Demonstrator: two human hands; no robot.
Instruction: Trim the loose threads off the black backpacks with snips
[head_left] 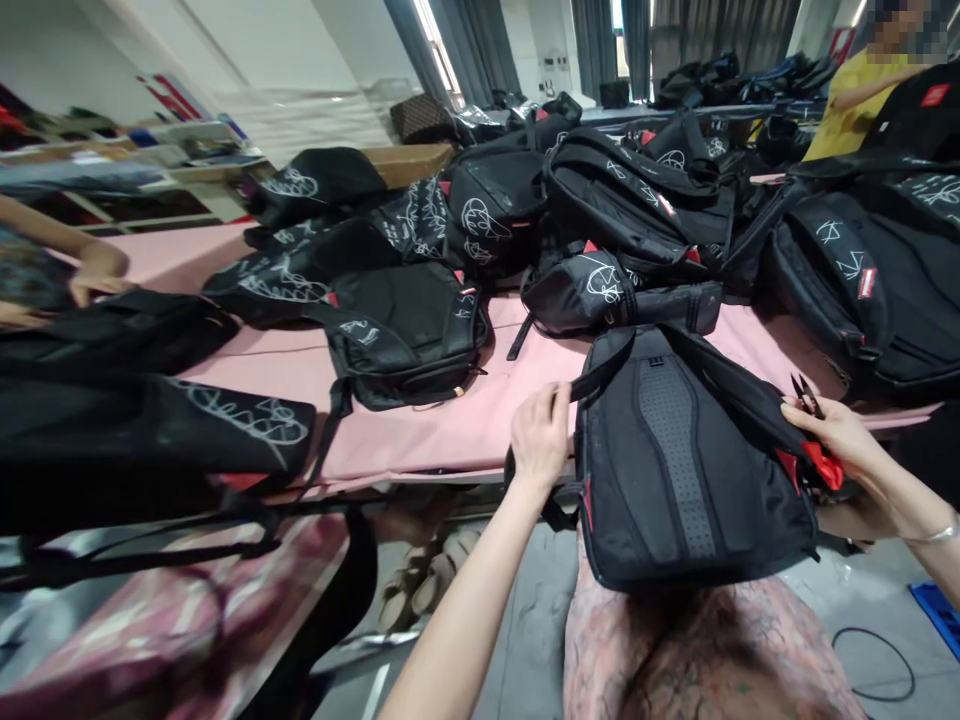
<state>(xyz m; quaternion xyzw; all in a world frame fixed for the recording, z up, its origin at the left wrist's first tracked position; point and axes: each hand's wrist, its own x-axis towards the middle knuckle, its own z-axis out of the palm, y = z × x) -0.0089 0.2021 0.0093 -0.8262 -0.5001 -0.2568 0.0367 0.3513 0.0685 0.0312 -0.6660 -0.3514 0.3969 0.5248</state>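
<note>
A black backpack (622, 480) with red side trim rests over my lap at the table edge, its padded back panel facing up. My left hand (540, 435) is closed on its left shoulder strap (604, 375). My right hand (851, 440) pinches the right shoulder strap (739, 385). Two dark pointed tips, which look like thread snips (806, 395), stick up from the right hand. A bit of red fabric (823, 465) shows below its fingers. The right hand's lower fingers are partly hidden.
Several black backpacks with white scribbles (409, 320) lie on the pink-covered table (420, 440). A co-worker's hand (101, 268) rests on a bag at left. Another person in a yellow top (855, 110) stands at back right. Sandals (427, 580) are on the floor.
</note>
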